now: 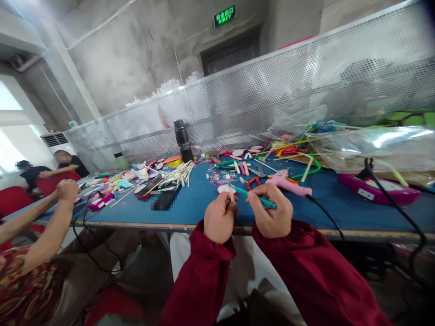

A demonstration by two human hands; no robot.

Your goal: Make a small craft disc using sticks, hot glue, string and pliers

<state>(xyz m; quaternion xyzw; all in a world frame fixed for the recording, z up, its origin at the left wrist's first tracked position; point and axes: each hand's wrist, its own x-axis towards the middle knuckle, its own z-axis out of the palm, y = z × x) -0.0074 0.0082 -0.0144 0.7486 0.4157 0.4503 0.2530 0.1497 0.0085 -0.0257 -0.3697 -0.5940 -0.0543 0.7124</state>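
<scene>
My left hand (220,218) is closed around a narrow pale stick (231,190), which points up out of the fingers. A teal marker pen (242,192) is gripped in my right hand (273,212), its tip end toward the stick. Whether pen and stick touch I cannot tell. Just beyond the left fingers lies a white round disc (223,189) with a red edge. A pink glue gun (288,183) with a black cable rests right of my right hand. Behind that hand is a red-handled cutting tool (253,182).
Loose sticks (176,175), a dark phone (166,197) and a black bottle (182,141) lie or stand left on the blue table (200,206). A purple device (380,189) and plastic bags (377,147) are at right. A co-worker's hands (68,190) are raised at left.
</scene>
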